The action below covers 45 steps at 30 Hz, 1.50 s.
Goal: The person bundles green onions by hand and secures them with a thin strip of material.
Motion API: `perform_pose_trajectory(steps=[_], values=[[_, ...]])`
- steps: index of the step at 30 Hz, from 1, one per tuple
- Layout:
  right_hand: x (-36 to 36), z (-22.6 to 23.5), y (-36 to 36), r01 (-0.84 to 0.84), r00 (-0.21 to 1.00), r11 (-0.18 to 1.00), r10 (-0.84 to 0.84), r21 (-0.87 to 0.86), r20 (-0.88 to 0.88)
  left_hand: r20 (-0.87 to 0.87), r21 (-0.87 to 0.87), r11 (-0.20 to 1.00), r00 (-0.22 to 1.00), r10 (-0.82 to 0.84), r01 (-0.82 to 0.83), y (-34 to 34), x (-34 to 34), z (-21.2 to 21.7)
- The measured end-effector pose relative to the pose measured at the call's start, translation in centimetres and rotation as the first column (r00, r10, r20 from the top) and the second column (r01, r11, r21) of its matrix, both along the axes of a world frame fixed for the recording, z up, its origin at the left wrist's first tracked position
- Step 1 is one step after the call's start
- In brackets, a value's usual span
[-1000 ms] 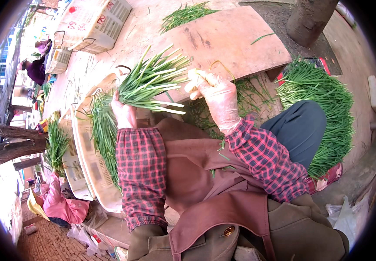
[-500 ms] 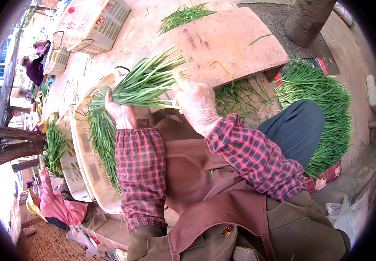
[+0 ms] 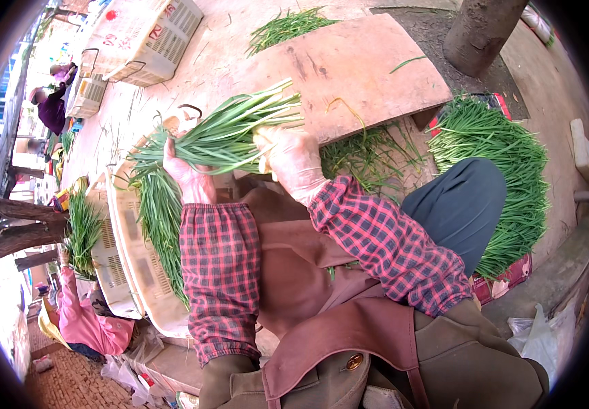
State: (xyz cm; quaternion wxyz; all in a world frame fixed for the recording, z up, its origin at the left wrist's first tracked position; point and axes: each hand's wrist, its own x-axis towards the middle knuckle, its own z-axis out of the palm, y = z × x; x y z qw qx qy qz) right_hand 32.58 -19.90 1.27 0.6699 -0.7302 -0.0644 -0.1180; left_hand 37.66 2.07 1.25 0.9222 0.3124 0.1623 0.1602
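A bunch of green chives (image 3: 223, 136) lies across in front of me, its pale stem ends toward the right. My left hand (image 3: 190, 178) is closed around its leafy part from below, thumb up along the side. My right hand (image 3: 293, 162), in a thin pale glove, is closed on the lower stems near their cut ends; its fingertips are partly hidden behind the hand. Under my left hand, more chives (image 3: 161, 225) fill a cream plastic crate (image 3: 137, 262) at my left. Red-and-black checked sleeves cover both forearms.
A low wooden table (image 3: 356, 68) stands ahead with a few loose leaves. Loose chives (image 3: 376, 153) lie beneath its edge. A big heap of chives (image 3: 502, 170) is at my right, beyond my knee. Stacked crates (image 3: 148, 41), a tree trunk (image 3: 478, 34) and a person in pink (image 3: 93, 320) are around.
My right hand has shifted left along the stems, nearer my left hand, and more stem ends show beyond it. The left hand stays on the bunch.
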Motion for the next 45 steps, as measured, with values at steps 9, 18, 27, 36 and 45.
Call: perform_pose_trajectory(steps=[9, 18, 27, 36, 45], values=[[-6.6, -0.4, -5.6, -0.412, 0.848, 0.826, 0.502, -0.385, 0.170, 0.093, -0.139, 0.987, 0.993, -0.069, 0.082, 2.3, 0.2, -1.3], [-3.9, -3.8, -9.5, -0.289, 0.729, 0.803, 0.538, 0.522, -0.424, 0.056, -0.071, 0.979, 0.981, -0.187, 0.190, 1.9, -1.0, -0.8], [-1.7, -0.5, -5.8, -0.230, 0.695, 0.455, 0.695, 0.860, -0.182, 0.158, -0.058, 0.975, 0.966, -0.204, 0.216, 2.4, -1.1, -0.9], [-1.7, -5.4, -13.6, -0.207, 0.879, 0.931, 0.312, 0.299, -0.362, 0.418, -0.303, 0.867, 0.873, -0.252, 0.396, -0.2, -1.5, 1.6], [-1.7, -2.6, -13.5, -0.096, 0.819, 0.835, 0.376, 0.542, -0.434, 0.511, -0.355, 0.781, 0.806, -0.298, 0.514, -1.1, -1.7, 2.7]])
